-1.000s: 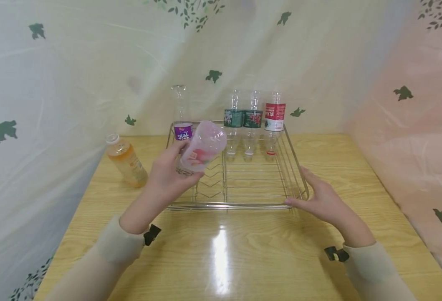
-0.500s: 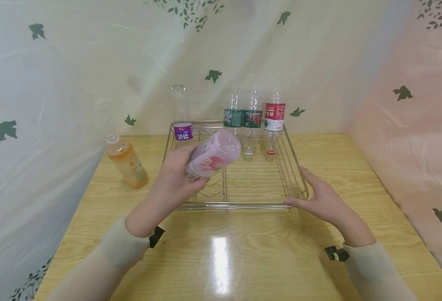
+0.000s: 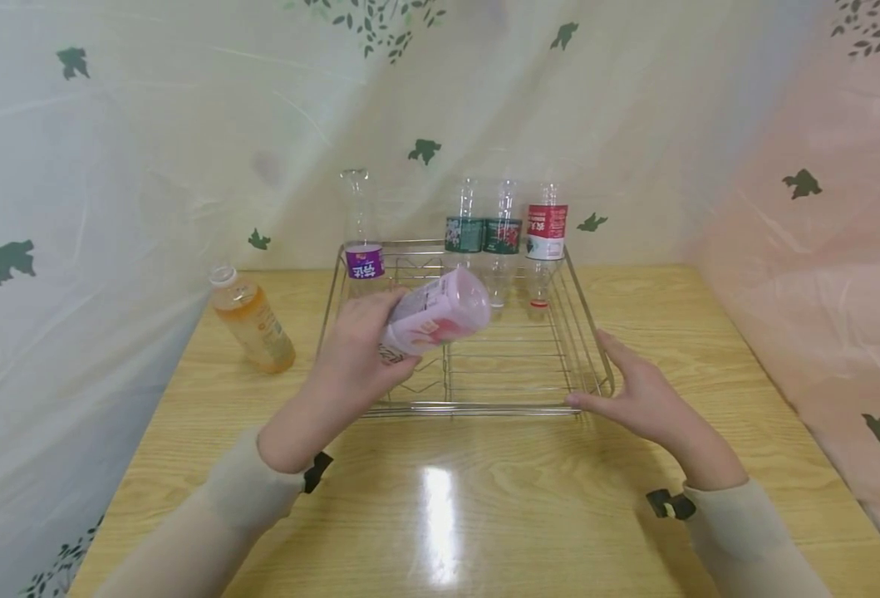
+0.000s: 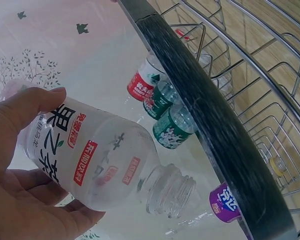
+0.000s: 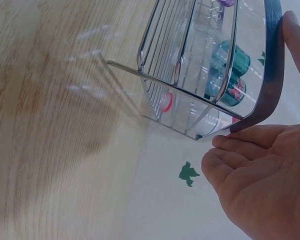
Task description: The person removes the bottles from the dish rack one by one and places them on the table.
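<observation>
My left hand (image 3: pixel 353 345) grips a pinkish see-through plastic bottle (image 3: pixel 443 314) over the rack, its base tilted up to the right. In the left wrist view the bottle (image 4: pixel 97 150) has a bare threaded neck without a cap, and a label with dark and red print. My right hand (image 3: pixel 645 399) is at the front right corner of the metal wire rack (image 3: pixel 454 409), thumb at the front rim, fingers along the right side. In the right wrist view, the fingers (image 5: pixel 247 135) are right at the dark rim (image 5: pixel 275 65), fairly straight.
Upside down in the rack stand clear bottles with a purple label (image 3: pixel 365 261), green labels (image 3: pixel 464 235) and a red-and-white label (image 3: pixel 548 232). On the wooden table (image 3: pixel 529 515), left of the rack, stands an amber-filled bottle (image 3: pixel 256 328). A patterned curtain (image 3: pixel 297 124) hangs behind.
My left hand has moved right and slightly nearer with the bottle, which has tipped further to the right. The right hand and rack have stayed in place.
</observation>
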Demonstrator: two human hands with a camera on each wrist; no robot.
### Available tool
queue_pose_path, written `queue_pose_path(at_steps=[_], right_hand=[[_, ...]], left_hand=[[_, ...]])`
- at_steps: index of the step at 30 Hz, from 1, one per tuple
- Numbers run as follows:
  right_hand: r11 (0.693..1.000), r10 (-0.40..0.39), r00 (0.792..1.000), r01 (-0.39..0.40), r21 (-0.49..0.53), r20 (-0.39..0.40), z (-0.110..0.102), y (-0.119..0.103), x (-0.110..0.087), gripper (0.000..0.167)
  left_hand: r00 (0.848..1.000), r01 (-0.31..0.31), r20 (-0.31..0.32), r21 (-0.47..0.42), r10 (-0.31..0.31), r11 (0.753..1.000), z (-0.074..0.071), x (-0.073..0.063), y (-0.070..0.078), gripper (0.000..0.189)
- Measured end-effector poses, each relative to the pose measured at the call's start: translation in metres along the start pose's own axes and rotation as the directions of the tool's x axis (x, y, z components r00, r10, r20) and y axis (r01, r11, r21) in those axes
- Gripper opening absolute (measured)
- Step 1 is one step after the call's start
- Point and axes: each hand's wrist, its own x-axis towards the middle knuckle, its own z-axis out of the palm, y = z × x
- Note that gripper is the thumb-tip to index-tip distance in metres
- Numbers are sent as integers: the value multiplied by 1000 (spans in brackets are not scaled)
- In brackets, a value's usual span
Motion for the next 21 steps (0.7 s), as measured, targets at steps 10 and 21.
queue_pose_path(at_steps=[10, 21], right_hand=[[1000, 10, 1000, -10, 1, -5, 0, 0, -1, 119], [1000, 8, 1000, -8, -3, -3, -4, -1, -3, 118]], left_hand=[[1000, 1, 26, 61, -3, 998, 2, 0, 2, 82], [999, -7, 51, 108, 2, 994, 4, 1, 7, 83]])
